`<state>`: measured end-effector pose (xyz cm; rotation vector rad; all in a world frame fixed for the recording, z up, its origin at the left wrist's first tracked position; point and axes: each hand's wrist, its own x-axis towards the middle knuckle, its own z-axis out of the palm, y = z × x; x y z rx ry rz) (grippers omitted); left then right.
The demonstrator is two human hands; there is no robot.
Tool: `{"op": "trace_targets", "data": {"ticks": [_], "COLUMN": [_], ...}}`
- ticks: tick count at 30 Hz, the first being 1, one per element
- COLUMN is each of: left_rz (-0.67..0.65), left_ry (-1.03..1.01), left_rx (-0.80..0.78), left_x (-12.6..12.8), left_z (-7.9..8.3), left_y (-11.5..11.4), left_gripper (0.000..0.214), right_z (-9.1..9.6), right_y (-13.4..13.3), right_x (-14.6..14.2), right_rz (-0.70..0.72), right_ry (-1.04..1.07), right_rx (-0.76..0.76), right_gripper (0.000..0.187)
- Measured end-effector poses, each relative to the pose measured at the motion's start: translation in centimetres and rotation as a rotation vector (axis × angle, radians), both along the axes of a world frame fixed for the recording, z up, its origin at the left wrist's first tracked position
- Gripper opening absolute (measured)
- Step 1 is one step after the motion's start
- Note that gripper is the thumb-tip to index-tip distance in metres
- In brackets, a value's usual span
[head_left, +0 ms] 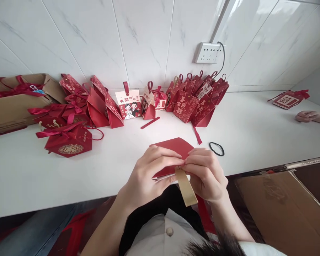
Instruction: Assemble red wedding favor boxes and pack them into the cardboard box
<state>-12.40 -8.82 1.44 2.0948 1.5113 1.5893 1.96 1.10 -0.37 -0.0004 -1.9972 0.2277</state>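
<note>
Close to me at the table's front edge is a red paper gift box (173,145), its flat red side facing up and a white part showing beneath. My left hand (152,170) is closed on its left side, fingers on top and thumb below. My right hand (208,172) grips the right side, and its fingertips meet those of my left at the box's near edge. From that spot a flat gold ribbon strip (186,188) hangs down toward me. The fingertips hide where the strip joins the box.
Finished red gift boxes (186,105) line the wall, with bow-tied boxes (69,140) at left beside an open carton (14,106). A red ribbon strip (150,122) and black band (217,149) lie nearby. Another person's hand (308,116) rests at far right, near a red box (288,99).
</note>
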Motion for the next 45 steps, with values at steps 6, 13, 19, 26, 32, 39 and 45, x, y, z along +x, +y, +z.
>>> {"op": "trace_targets", "data": {"ticks": [6, 13, 19, 26, 32, 39, 45], "left_rz": [-0.028, 0.018, 0.079, 0.106, 0.111, 0.092, 0.008], "left_ry": [0.032, -0.020, -0.009, 0.041, -0.366, -0.371, -0.061], "left_rx": [0.018, 0.144, 0.295, 0.206, -0.068, -0.373, -0.277], "left_x": [0.4, 1.2, 1.6, 2.2, 2.6, 1.9, 2.2], "left_z": [0.3, -0.2, -1.2, -0.3, -0.5, -0.2, 0.2], "left_y": [-0.2, -0.2, 0.4, 1.2, 2.4, 4.5, 5.8], "left_gripper": [0.012, 0.016, 0.017, 0.018, 0.020, 0.012, 0.006], "right_z": [0.0, 0.1, 0.2, 0.7, 0.8, 0.6, 0.9], "right_y": [-0.5, -1.2, -1.6, -0.8, -0.5, 1.0, 2.7], "right_x": [0.5, 1.0, 0.8, 1.3, 1.7, 2.1, 3.3], "right_rz": [-0.039, -0.079, -0.165, -0.210, -0.201, -0.182, -0.080], "right_ry": [0.072, 0.115, 0.158, 0.120, 0.002, -0.185, -0.167], "right_rx": [0.042, 0.071, 0.071, 0.076, -0.298, -0.668, -0.619], "right_gripper": [0.017, 0.015, 0.015, 0.019, 0.018, 0.007, 0.013]}}
